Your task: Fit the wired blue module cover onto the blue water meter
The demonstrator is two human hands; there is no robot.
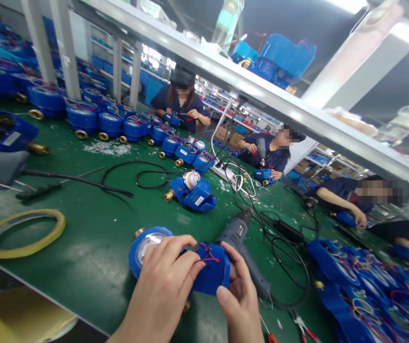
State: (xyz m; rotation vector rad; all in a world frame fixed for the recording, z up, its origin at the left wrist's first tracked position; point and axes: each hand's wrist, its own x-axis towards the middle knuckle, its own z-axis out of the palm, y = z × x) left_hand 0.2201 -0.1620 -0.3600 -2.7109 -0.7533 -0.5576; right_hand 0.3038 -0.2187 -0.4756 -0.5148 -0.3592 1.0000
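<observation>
While hands point(161, 290) hold blue meter point(211, 274), w/ red wires point(208, 253)

Blue water meter point(211, 274): two-hand hold

Left hand point(161, 290) grips the dial end, right hand point(238, 309) the housing, red wires point(209, 253) on top. Grey heat gun point(238, 238) at 1 o'clock; yellow tape roll point(22, 233) at 9 o'clock on green bench mat point(93, 228).

Head view, single camera: worn on the person's head, facing forward and down, rolled to one side, over a green workbench point(93, 205). Nearest, at bottom edge, very close: left hand point(161, 290), right hand point(238, 309), blue water meter point(211, 271). Far side of bench, small in frame: co-worker point(179, 107). Upper frame, crossing diagonally close to the lens: metal shelf rail point(247, 81).
</observation>
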